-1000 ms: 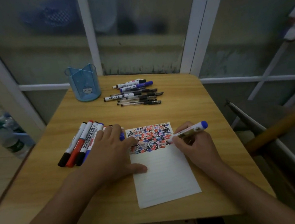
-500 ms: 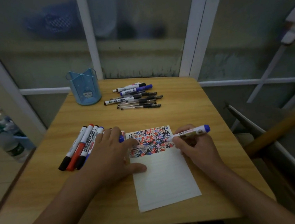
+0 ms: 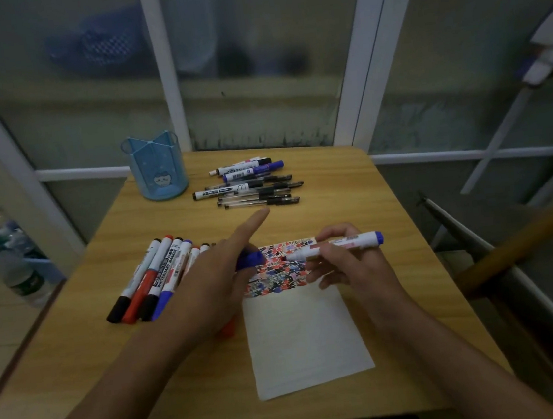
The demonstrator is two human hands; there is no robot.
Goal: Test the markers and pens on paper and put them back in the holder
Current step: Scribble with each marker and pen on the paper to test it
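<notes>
Paper (image 3: 303, 337) lies near on the worktop (image 3: 352, 187), its far end covered in scribbles. My right hand (image 3: 346, 263) pinches the uncapped marker (image 3: 334, 245) level over the scribbles, tip pointing left. My left hand (image 3: 207, 282) grips a blue cap (image 3: 249, 259), forefinger stretched out. Left: a row of markers (image 3: 152, 278). Far: loose pens (image 3: 251, 186), then the holder (image 3: 156, 167) at the far left.

Two bare forearms come in from the bottom edge, no sleeves showing on either. The left hand (image 3: 208, 286) and right hand (image 3: 346, 263) wear no gloves, rings or watch.
</notes>
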